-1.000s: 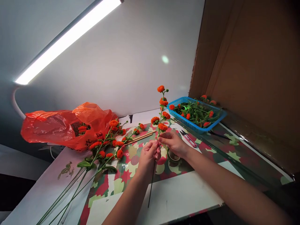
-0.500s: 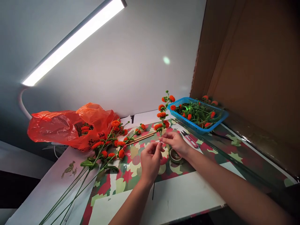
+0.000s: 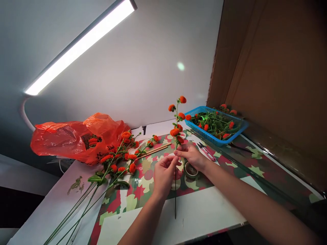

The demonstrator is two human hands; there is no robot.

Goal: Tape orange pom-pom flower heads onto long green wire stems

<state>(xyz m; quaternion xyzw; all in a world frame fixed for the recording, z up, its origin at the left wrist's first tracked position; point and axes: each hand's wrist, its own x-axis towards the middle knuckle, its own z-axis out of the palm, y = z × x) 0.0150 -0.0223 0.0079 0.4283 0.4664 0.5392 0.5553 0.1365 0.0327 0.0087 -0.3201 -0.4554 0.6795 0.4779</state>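
Note:
An orange artificial flower stem (image 3: 175, 132), with several fuzzy blooms, stands upright above the table. My right hand (image 3: 190, 156) pinches it just under the lowest blooms. My left hand (image 3: 166, 172) is closed with thumb and fingertips at the stem, right below the right hand's fingers. The bare dark lower stem runs down from between the fingers toward the white board. Whether a strip of tape lies between the fingertips I cannot make out. Beside the right wrist lies a roll of green tape (image 3: 191, 169), and past it are pink-handled thread snips (image 3: 206, 151).
Several orange flower stems (image 3: 112, 166) lie at the left, near a red plastic bag (image 3: 61, 141). Two wooden sticks (image 3: 154, 150) rest behind my hands. A blue basket (image 3: 221, 141) of flowers and greenery stands back right. A lit lamp (image 3: 84, 44) hangs at upper left.
The flower stem has turned, so its blooms face differently and its top leans slightly left. Its lower end has swung right. Both hands stay in nearly the same place, still pinching.

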